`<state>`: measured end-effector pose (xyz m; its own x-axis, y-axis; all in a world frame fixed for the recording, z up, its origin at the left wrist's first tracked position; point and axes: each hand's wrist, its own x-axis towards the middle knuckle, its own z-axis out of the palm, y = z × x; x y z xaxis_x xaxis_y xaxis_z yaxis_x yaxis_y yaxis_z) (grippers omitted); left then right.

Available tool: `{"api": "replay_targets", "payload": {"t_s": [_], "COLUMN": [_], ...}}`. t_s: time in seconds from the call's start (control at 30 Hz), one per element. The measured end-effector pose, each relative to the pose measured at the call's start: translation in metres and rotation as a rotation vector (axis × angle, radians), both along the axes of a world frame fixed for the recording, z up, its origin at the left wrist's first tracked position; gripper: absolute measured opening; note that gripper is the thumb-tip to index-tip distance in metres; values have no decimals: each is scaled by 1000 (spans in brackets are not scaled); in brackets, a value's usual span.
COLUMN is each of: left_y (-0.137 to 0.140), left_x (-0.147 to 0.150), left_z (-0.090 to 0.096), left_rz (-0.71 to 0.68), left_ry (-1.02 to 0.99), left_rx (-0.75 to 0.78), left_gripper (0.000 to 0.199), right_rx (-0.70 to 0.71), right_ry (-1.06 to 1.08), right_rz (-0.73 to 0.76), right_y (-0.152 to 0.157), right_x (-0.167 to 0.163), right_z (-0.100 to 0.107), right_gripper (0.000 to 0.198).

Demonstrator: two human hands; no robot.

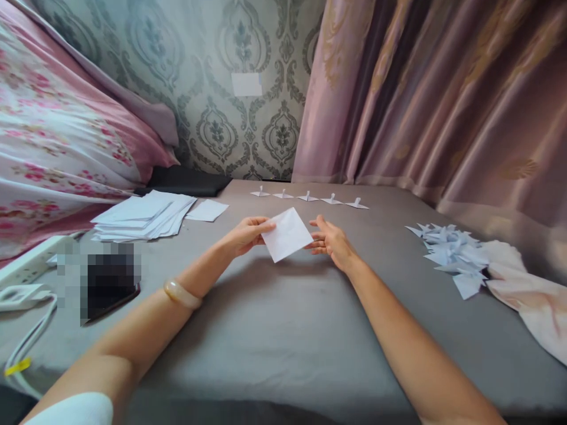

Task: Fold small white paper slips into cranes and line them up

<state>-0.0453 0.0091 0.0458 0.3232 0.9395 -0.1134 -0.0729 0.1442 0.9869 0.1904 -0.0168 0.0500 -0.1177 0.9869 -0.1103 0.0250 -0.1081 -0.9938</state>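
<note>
A small white square of paper (287,236) is held above the grey surface, turned so a corner points up. My left hand (248,235) pinches its left corner between thumb and fingers. Close to the right corner is my right hand (331,241), fingers spread and thumb raised; its fingertips lie at or just behind the paper's edge, and I cannot tell whether they touch it. Beyond the hands, several folded white paper figures (308,196) stand in a row.
At left lie a stack of white paper squares (142,217), a single sheet (207,210), a blurred dark device (110,283) and a white power strip (33,260) with cables. A heap of folded paper pieces (458,254) sits at right beside a pale cloth (527,289). Curtains (425,94) hang behind.
</note>
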Motion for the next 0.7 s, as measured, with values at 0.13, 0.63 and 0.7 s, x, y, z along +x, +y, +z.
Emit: {"api": "replay_targets", "payload": {"t_s": [0.13,0.63,0.7], "left_y": [-4,-3,-5], "left_x": [6,-2,-3], "left_z": [-21,-28,-27], "left_rz": [-86,247,304], "left_ry": [-1,70,129], "left_rx": [-95,-55,33], "left_gripper": [40,37,39], "right_rx": [82,104,72], "right_ry": [-178,-458,-492], "right_rz": [108,301,273], "right_y": [-5,-8,-7], "right_x": [1,-3,-3], "right_z": [-3,-12,-14], "right_gripper": [55,26,27]}}
